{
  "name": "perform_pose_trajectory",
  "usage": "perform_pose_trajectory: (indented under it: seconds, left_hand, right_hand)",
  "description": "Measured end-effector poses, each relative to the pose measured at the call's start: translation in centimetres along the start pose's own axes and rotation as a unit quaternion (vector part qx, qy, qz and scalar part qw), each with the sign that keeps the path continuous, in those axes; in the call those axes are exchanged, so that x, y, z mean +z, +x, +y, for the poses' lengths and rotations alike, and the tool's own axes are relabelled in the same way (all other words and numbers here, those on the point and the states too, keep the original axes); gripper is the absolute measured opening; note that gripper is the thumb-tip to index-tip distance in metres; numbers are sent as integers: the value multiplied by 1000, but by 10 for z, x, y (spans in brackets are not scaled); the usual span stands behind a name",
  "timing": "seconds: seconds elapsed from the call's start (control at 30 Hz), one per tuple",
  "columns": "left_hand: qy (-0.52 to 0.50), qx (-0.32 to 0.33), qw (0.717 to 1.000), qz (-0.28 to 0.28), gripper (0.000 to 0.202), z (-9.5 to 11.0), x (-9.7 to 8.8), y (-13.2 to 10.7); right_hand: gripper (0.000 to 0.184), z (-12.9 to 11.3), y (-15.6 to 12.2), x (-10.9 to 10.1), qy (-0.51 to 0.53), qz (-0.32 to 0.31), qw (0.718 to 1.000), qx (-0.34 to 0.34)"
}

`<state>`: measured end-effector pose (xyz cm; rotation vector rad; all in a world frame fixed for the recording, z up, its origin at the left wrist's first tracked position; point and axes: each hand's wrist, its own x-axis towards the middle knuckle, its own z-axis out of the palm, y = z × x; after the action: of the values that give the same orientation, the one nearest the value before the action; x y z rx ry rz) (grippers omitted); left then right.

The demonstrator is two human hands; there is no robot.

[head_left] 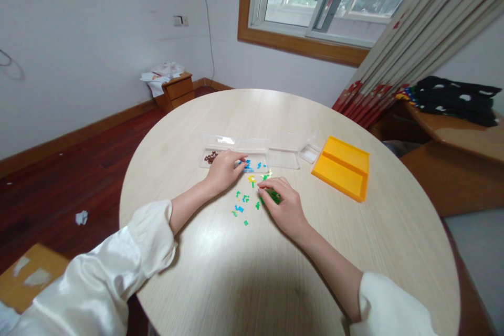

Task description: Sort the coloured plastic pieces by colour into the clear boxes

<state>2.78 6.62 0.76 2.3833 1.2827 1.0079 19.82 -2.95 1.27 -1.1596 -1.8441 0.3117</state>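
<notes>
My left hand [225, 170] reaches over a clear plastic box [202, 163]. Its thumb and forefinger are pinched beside small blue building bricks [248, 166] in the box, and what sits between the fingertips is too small to make out. Dark brown bricks [211, 157] lie in the box's left part. My right hand [284, 205] is curled low over the table, partly covering a pile of green bricks [274, 195]. Its thumb and fingertips nearly meet, and anything between them cannot be made out. Yellow bricks [251, 179] and loose green bricks [245, 198] lie between the hands.
Another clear box [284, 158] and a small clear container [309, 154] stand right of the first. A yellow divided tray [342, 168] lies at the right on the round table [220, 278]. Loose blue bricks [239, 209] are scattered nearer me. A curtain [394, 63] hangs beyond.
</notes>
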Motion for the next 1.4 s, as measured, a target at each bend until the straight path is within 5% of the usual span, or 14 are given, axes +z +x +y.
perform_pose_trajectory:
  seconds: [0.2,0.47,0.9,1.4]
  left_hand:
    - [-2,12,1000,8,13,5,-2,-1]
    - [-8,15,1000,6,14,7,-2,-1]
    - [-42,24,999,-9,15,8,-1,-3]
    - [-107,165,972,-130,13,18,-9,-5]
  right_hand:
    - [16,-8,-6,7,-39,-101,988,-107]
    - [14,-10,-7,6,-85,-199,969,-117]
    - [14,-11,-6,6,-79,-216,967,-112]
    - [10,16,-1,0,-113,-79,988,71]
